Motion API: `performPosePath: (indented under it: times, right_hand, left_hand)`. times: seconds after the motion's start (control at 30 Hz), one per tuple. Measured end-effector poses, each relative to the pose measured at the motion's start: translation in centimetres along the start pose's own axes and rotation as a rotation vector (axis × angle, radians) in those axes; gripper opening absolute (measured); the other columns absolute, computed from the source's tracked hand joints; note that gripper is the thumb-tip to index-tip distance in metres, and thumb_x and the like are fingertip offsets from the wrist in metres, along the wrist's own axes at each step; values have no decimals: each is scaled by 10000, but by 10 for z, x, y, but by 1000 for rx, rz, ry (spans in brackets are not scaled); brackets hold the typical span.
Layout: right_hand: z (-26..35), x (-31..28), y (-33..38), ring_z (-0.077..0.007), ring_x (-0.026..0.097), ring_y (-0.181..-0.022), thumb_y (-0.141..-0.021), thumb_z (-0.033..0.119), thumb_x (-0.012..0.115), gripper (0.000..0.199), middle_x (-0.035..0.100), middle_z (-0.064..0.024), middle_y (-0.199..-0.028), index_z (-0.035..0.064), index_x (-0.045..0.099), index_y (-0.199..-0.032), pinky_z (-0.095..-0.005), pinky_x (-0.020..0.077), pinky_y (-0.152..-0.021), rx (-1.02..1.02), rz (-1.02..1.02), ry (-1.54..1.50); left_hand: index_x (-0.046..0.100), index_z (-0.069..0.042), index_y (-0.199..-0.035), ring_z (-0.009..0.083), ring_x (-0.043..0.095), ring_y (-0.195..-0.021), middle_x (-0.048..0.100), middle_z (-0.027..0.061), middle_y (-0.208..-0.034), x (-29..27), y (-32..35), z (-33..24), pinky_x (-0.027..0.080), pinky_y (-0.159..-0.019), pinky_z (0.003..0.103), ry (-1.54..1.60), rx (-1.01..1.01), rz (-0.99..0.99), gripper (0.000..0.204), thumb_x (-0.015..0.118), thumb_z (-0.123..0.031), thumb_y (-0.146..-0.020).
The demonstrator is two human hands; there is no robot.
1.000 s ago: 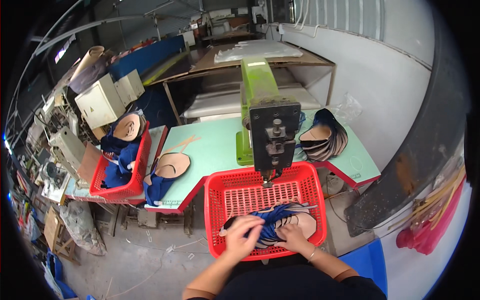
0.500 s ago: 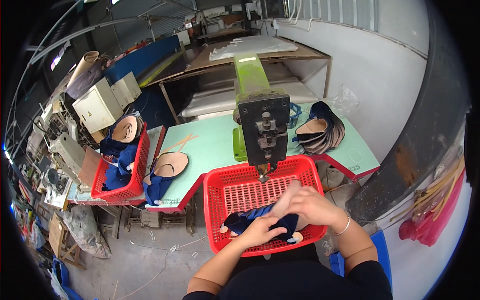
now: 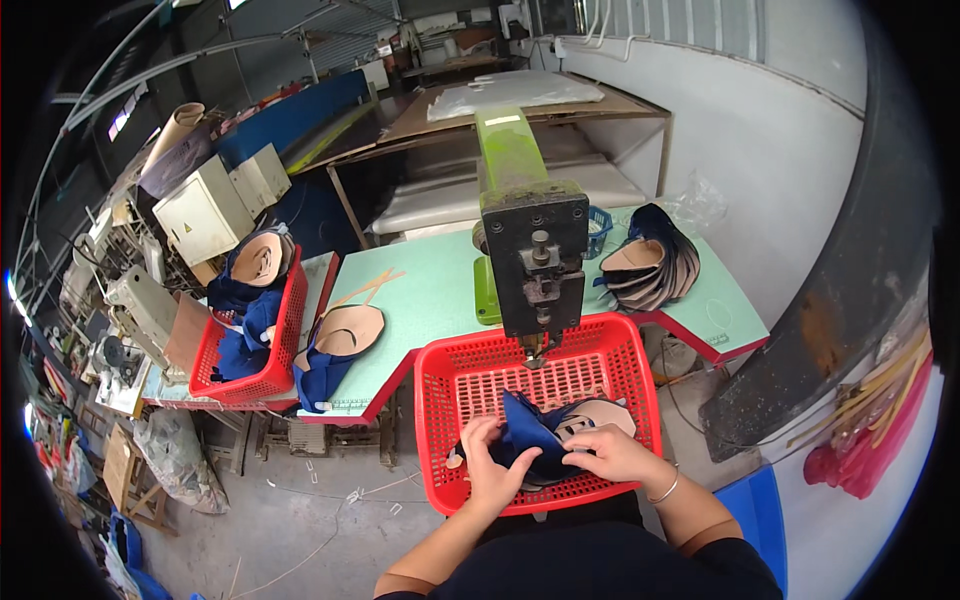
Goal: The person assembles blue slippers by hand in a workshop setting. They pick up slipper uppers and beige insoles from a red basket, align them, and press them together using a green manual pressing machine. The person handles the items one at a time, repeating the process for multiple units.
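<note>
Low in the red plastic basket (image 3: pixel 425 420), my two hands work on a navy shoe upper (image 3: pixel 530 435) with beige lining. My left hand (image 3: pixel 490 470) grips its left side, with the fingers behind and the thumb in front. At the right, my right hand (image 3: pixel 615 455) pinches the edge of the upper between thumb and fingers, beside a beige lining piece (image 3: pixel 605 415). More navy pieces lie under and beside my hands, partly hidden. Just beyond them, over the basket, hangs the black head of a green sewing-type machine (image 3: pixel 535 260).
A pale green worktable (image 3: pixel 430 275) runs behind the basket. Stacked uppers (image 3: pixel 650 262) rest on its right part, and another upper (image 3: pixel 342 345) lies on its left. A second red basket (image 3: pixel 285 335) holds navy pieces. At the right stands a dark column (image 3: pixel 800 290).
My right hand has come down from below the machine head to the upper, and my left hand has shifted slightly left. The navy piece now stands raised between them. The view has shifted slightly.
</note>
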State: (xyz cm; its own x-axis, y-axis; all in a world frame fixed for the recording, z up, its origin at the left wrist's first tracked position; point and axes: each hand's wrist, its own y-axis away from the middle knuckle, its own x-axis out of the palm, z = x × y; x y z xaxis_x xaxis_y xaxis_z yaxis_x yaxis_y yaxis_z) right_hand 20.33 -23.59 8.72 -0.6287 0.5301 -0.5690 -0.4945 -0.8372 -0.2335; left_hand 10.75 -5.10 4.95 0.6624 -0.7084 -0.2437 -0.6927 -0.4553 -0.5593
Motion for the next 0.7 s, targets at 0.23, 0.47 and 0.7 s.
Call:
performPosePath:
  times: [0.23,0.47,0.7]
  right_hand:
    - [8,-6,1,-276,624,-746,-817,189,588,105,647,-69,-849,108,642,-856,-382,500,-645,-161,175,334]
    - [2,-76,32,-169,594,-648,-762,72,678,168,625,-103,-746,-25,625,-889,-280,459,-592,128,-375,70]
    - [-9,-83,49,-56,466,-648,-789,88,662,171,552,17,-692,-30,629,-909,-223,400,-593,308,-487,-88]
  left_hand:
    - [622,-74,-1038,331,518,-1126,582,110,-1062,-23,-34,-8,211,-1063,535,-243,297,612,500,797,-328,-644]
    - [550,-100,-1193,348,425,-1218,520,124,-1230,-22,-24,45,316,-1022,501,-335,235,753,667,816,-209,-591]
    - [399,-154,-1336,273,386,-1277,541,77,-1208,32,-10,96,261,-1064,480,-765,1126,1034,622,600,-121,-749]
